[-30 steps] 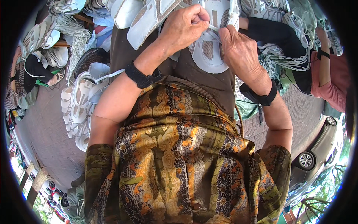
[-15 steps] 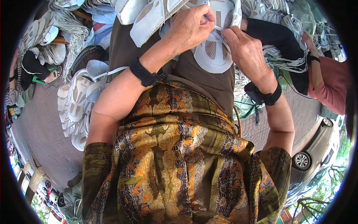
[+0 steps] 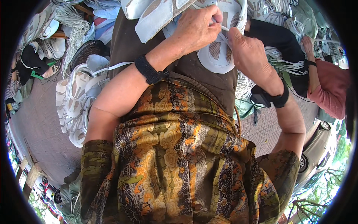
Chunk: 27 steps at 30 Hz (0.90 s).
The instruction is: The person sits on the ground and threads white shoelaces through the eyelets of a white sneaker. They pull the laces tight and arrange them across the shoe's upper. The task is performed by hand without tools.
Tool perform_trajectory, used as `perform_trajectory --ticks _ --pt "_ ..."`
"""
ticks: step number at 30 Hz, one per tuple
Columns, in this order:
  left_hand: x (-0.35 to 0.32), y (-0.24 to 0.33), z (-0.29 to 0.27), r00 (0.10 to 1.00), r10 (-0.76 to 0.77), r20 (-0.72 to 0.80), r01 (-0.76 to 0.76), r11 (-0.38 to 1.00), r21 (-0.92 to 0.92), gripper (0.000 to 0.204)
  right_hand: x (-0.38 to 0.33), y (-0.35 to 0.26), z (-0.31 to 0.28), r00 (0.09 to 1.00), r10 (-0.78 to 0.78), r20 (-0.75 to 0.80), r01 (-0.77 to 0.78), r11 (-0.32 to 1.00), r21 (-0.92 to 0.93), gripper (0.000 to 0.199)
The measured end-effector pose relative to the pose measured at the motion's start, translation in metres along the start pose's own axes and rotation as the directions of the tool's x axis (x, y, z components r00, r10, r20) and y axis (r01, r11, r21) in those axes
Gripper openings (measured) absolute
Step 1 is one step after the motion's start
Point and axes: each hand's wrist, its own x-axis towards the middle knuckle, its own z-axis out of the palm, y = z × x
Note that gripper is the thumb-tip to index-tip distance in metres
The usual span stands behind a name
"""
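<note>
A white shoe upper (image 3: pixel 217 66) with beige mesh panels lies across my lap, its rounded toe toward me. My left hand (image 3: pixel 197 30) is over its left side, thumb and fingers pinched on a thin white shoelace (image 3: pixel 225 28) that crosses the opening. At the right edge of the upper, my right hand (image 3: pixel 253 54) is closed, thumb and forefinger pressed together on that edge beside the lace; the fingertips are partly hidden. Another white shoe upper (image 3: pixel 158 20) rests on my left thigh, beyond my left wrist.
Strung white uppers (image 3: pixel 77 99) hang beside my left leg, near a dark basket (image 3: pixel 87 51). Bundles of white laces (image 3: pixel 71 26) are piled at far left. To my right sits a person in a pink top (image 3: pixel 330 87) among more uppers. A parked car (image 3: pixel 317 149) stands behind them.
Both hands and the shoe upper have shifted slightly right in view. My right forearm has swung a little outward. Both hands keep their grips.
</note>
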Motion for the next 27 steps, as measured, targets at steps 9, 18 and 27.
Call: perform_trajectory --ticks 9,18,27 --pt "-0.001 -0.006 0.004 1.000 -0.005 0.001 0.005 0.994 -0.112 0.010 0.009 0.020 -0.031 0.883 0.248 0.399 -0.457 0.256 0.852 0.015" --pt "-0.007 -0.014 0.002 0.997 -0.077 0.021 0.079 0.971 -0.225 0.012 0.007 0.035 0.022 0.950 0.301 0.080 -0.182 0.326 0.928 0.008" --pt "-0.021 -0.036 -0.023 0.953 -0.256 0.160 0.300 0.736 -0.607 0.008 0.008 0.040 0.032 0.964 0.247 0.095 -0.171 0.308 0.936 0.009"
